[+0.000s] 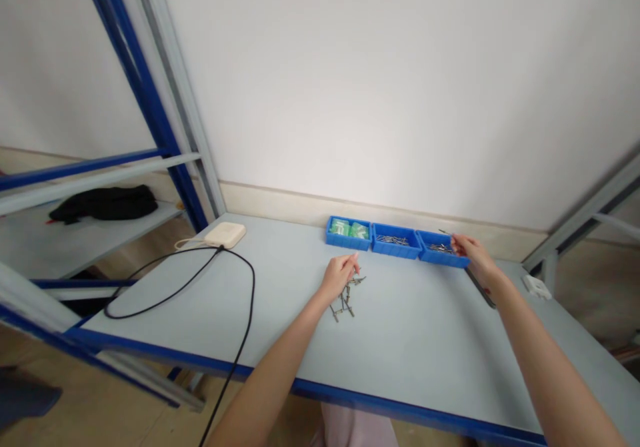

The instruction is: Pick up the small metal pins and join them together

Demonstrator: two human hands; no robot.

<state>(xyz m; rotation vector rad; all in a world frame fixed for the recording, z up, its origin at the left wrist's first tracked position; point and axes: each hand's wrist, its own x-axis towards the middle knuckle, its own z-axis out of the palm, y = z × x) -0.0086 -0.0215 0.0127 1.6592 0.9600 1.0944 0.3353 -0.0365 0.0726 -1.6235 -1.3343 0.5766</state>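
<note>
Three small blue bins stand in a row at the back of the grey table (410, 340). The left bin (349, 232) holds green pieces, the middle bin (397, 241) and the right bin (440, 249) hold thin metal pins. My right hand (473, 253) is at the right bin's far corner, fingers pinched on a thin metal pin (445, 233). My left hand (340, 275) rests on the table beside a small pile of metal screws (346, 299), fingers curled; whether it holds anything I cannot tell.
A white box (225, 235) with a black cable (200, 273) looping off the table's front edge lies at the back left. A dark flat tool (481, 288) lies under my right wrist. A white part (537, 287) sits far right. A black cloth (103, 203) lies on the left shelf.
</note>
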